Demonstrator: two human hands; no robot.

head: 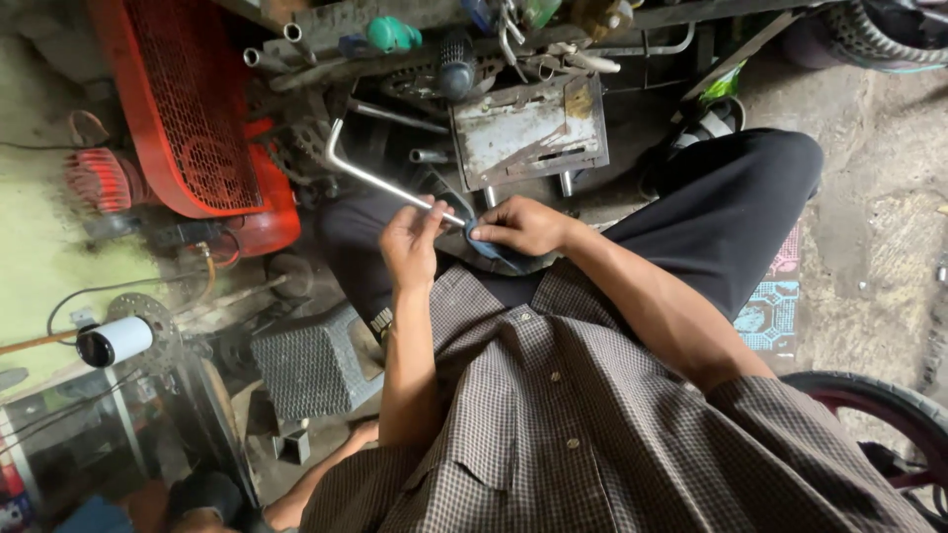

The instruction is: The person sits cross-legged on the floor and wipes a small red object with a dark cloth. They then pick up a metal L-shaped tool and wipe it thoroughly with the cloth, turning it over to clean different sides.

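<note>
Checked shirt point(592, 424) nearest; left hand point(413, 242) pinches the bent metal rod point(370, 178) above the lap, right hand point(523, 225) clamps a dark cloth point(494, 252) at its end. Best wiped with the rod held steady.

Quick tally: two hands up front, left hand point(413, 243) and right hand point(518, 225). One bent metal rod point(380, 180), L-shaped, w/ one blue cloth point(491, 248) at its end. One red mesh-fronted machine point(188, 109). One rusty metal plate point(531, 128). One green-handled tool point(391, 36) up top. Tyres: two, one top right point(874, 39), one bottom right point(879, 400). One small white cylinder point(115, 341) on the left. One grey mesh block point(311, 365).
</note>
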